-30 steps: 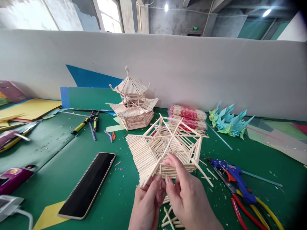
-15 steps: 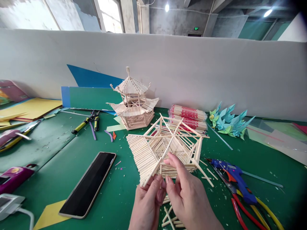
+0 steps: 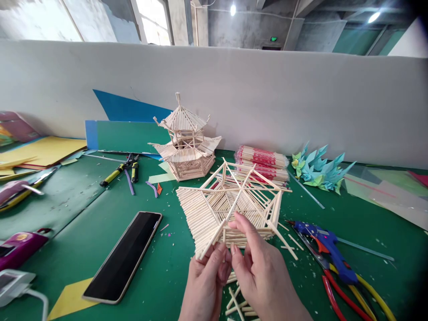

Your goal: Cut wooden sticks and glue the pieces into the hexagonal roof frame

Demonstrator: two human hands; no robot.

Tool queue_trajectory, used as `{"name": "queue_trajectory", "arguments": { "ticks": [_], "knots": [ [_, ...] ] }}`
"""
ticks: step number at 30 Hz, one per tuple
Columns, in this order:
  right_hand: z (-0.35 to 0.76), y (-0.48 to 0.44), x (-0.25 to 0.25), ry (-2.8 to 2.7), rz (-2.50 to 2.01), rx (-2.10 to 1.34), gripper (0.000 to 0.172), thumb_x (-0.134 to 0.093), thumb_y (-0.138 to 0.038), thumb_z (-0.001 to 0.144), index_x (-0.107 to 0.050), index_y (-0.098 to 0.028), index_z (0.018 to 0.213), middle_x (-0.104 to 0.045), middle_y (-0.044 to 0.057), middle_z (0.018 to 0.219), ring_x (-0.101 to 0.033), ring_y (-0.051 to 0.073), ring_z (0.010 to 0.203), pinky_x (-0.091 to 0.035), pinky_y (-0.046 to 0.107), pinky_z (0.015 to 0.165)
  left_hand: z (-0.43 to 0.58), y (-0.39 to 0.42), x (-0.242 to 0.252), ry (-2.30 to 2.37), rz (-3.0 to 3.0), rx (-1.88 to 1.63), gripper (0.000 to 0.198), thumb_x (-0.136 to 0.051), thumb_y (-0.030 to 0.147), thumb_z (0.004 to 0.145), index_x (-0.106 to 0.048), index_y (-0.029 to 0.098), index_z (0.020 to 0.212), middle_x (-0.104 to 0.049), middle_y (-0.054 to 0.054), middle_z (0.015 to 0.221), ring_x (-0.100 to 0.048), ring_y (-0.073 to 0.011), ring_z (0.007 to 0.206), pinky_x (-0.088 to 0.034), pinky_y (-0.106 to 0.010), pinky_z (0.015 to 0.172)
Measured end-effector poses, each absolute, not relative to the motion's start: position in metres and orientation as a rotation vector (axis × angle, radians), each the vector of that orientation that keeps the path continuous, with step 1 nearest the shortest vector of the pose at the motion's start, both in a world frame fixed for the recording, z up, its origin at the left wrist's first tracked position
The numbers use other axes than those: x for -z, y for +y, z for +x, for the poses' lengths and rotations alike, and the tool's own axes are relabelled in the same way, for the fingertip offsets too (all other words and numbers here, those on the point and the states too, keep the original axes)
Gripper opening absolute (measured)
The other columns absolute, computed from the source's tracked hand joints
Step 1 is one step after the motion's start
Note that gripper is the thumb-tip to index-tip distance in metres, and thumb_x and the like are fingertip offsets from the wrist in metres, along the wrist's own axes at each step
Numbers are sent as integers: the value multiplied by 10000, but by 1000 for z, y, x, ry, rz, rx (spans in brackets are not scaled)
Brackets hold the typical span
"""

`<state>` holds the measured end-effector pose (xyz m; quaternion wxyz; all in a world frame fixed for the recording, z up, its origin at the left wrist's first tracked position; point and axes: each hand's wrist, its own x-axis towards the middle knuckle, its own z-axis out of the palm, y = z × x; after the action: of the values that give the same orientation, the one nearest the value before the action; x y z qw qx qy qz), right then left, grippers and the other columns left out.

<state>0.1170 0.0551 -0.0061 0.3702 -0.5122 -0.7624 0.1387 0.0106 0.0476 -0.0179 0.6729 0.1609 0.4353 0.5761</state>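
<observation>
A hexagonal roof frame of thin wooden sticks (image 3: 230,205) stands tilted on the green table (image 3: 83,240), its near edge raised. My left hand (image 3: 205,281) pinches the frame's near lower corner, fingers closed on a stick. My right hand (image 3: 259,272) grips the near edge beside it, fingertips pressed on the sticks. Loose short sticks (image 3: 236,303) lie below my hands. Farther back stands a finished stick pagoda model (image 3: 184,140).
A phone (image 3: 123,256) lies to the left. A blue glue gun (image 3: 326,245) and red-and-yellow pliers (image 3: 347,290) are on the right. Packed sticks (image 3: 262,162), paper cranes (image 3: 317,169), cutters (image 3: 122,171) and coloured paper (image 3: 40,151) sit farther back by a white wall.
</observation>
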Motion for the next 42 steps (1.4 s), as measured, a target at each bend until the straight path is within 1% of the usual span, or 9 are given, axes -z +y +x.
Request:
{"name": "queue_trajectory", "arguments": {
  "ticks": [5,11,18,22,26,32,35,42],
  "knots": [
    [117,56,8,-1962,-1310,-371,513,-368,-130,799,-284,-146,1305,-624,116,1111,-619,219,955,-548,356,720,10,45,20,971,363,-1293,311,-720,321,628,-512,141,481,-407,55,423,-314,-61,441,-309,-184,454],
    [117,55,7,-1954,-1296,-371,503,-366,-125,797,-293,-135,1294,-627,120,1104,-623,218,947,-548,359,721,10,44,23,947,378,-1301,286,-711,307,644,-523,141,508,-406,59,421,-317,-63,437,-306,-188,456],
    [117,56,6,-1949,-1294,-368,510,-371,-119,792,-297,-137,1296,-632,124,1097,-633,222,921,-547,358,719,11,47,23,950,377,-1297,341,-727,320,617,-492,142,446,-402,55,416,-316,-63,433,-305,-191,448],
    [117,56,7,-1943,-1313,-364,507,-372,-125,797,-300,-144,1298,-628,118,1104,-647,211,870,-546,338,719,11,46,23,949,373,-1301,340,-715,306,636,-494,140,439,-399,56,422,-319,-62,435,-307,-191,451],
    [118,55,8,-1948,-1295,-362,512,-379,-124,795,-298,-140,1301,-627,110,1106,-644,201,879,-540,323,738,11,44,20,962,352,-1312,334,-721,300,627,-501,135,436,-404,56,428,-322,-59,436,-307,-187,449],
    [118,56,7,-1943,-1301,-364,517,-378,-116,790,-294,-147,1299,-632,107,1102,-635,213,909,-541,347,726,11,46,21,942,354,-1301,318,-720,288,625,-503,138,448,-403,57,412,-314,-57,424,-307,-186,445],
    [118,55,8,-1933,-1307,-378,517,-378,-117,793,-292,-152,1302,-625,101,1117,-625,209,931,-533,345,754,11,47,25,930,336,-1310,315,-719,281,618,-496,141,445,-410,52,402,-324,-60,414,-303,-186,430],
    [117,53,8,-1920,-1318,-364,510,-393,-122,797,-302,-160,1297,-593,95,1172,-625,199,913,-525,336,787,9,45,33,870,343,-1309,357,-650,334,681,-489,146,424,-421,30,389,-361,-81,412,-314,-202,429]
  ]
}}
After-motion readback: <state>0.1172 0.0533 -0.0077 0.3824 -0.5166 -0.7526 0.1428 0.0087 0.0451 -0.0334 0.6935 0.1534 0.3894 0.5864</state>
